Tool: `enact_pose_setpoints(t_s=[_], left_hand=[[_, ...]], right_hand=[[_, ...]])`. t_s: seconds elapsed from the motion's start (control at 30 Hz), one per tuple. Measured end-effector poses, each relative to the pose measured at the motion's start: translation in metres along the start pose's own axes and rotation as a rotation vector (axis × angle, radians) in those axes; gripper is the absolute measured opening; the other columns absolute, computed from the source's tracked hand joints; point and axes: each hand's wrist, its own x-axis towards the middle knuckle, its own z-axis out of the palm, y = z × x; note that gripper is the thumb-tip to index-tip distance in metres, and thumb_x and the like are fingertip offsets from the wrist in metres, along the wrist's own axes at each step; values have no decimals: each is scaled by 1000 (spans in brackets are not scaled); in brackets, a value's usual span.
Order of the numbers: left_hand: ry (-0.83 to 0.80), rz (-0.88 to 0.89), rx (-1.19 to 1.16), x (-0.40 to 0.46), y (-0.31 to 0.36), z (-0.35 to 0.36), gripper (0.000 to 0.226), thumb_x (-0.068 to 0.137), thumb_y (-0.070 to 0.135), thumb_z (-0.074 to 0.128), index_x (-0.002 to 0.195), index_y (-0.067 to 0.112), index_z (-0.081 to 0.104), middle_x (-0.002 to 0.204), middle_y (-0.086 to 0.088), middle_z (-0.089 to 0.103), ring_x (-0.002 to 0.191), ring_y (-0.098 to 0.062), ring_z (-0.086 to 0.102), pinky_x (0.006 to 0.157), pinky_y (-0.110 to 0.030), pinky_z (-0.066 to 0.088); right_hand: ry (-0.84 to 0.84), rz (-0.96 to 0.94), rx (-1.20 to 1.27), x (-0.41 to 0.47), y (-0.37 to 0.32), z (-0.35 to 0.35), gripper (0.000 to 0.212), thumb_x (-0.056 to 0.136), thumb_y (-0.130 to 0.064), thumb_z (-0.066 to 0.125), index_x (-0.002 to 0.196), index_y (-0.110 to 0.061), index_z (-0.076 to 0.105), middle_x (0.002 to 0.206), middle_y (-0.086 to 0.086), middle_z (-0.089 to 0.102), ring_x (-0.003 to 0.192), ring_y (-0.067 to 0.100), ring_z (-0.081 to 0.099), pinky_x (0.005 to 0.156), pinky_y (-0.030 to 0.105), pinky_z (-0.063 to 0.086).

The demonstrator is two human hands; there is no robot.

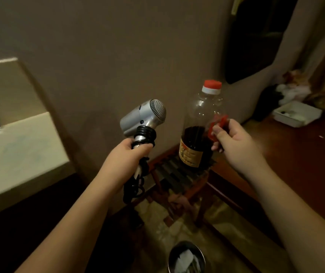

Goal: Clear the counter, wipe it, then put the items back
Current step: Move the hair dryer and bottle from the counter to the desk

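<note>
The left hand is wrapped around the handle of a silver hair dryer, its fingers closed over the black cord coiled there, probably so the loose loops hanging below do not trail. To its right, the right hand holds a large bottle by its red side handle, fingers hooked through it; the bottle is part full of dark liquid, so that handle takes the weight. The bottle is at or just above a small slatted stool by the wall; contact is unclear. Both seem bound there, off the dark wooden worktop at right, where a white tray remains.
</note>
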Motion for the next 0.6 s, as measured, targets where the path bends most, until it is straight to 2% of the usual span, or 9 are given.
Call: enact_pose_setpoints(t_s=[0.1, 0.2, 0.3, 0.37, 0.5, 0.6], left_hand=[[-56, -9, 13, -4, 1, 52, 21, 86, 42, 64, 102, 29, 61, 90, 0, 69, 75, -18, 67, 64, -34, 50], [-121, -17, 62, -6, 3, 101, 20, 86, 43, 63, 101, 31, 59, 92, 3, 69, 83, -17, 66, 78, -41, 53], [-183, -28, 88, -6, 5, 146, 20, 84, 45, 64, 97, 31, 60, 92, -1, 69, 82, -21, 68, 83, -50, 55], [-223, -19, 130, -5, 8, 175, 22, 84, 46, 63, 96, 28, 59, 92, -4, 69, 81, -23, 68, 82, -52, 54], [-307, -1, 199, -1, 12, 224, 21, 87, 44, 61, 95, 25, 57, 90, -6, 68, 79, -24, 66, 71, -41, 51], [-366, 9, 229, 8, 11, 253, 22, 87, 43, 61, 96, 24, 56, 90, -6, 67, 78, -23, 65, 68, -38, 49]], right_hand=[[35, 67, -7, -19, 35, -39, 14, 100, -26, 44, 95, -32, 56, 83, 2, 63, 64, 5, 57, 65, 22, 43], [73, 137, -33, -39, 68, -75, 15, 99, -27, 44, 94, -34, 56, 77, 6, 63, 63, 3, 56, 67, 26, 42], [108, 209, -61, -59, 96, -108, 14, 99, -29, 45, 95, -34, 57, 79, 8, 64, 65, 3, 57, 67, 27, 43], [133, 253, -69, -70, 113, -127, 14, 99, -30, 45, 96, -34, 57, 79, 8, 64, 65, 2, 57, 66, 25, 41], [195, 334, -91, -87, 143, -158, 14, 99, -29, 44, 96, -29, 57, 80, 9, 62, 68, 7, 57, 63, 21, 38], [249, 377, -91, -92, 163, -173, 14, 99, -28, 44, 95, -27, 57, 82, 11, 62, 73, 14, 59, 64, 25, 42]])
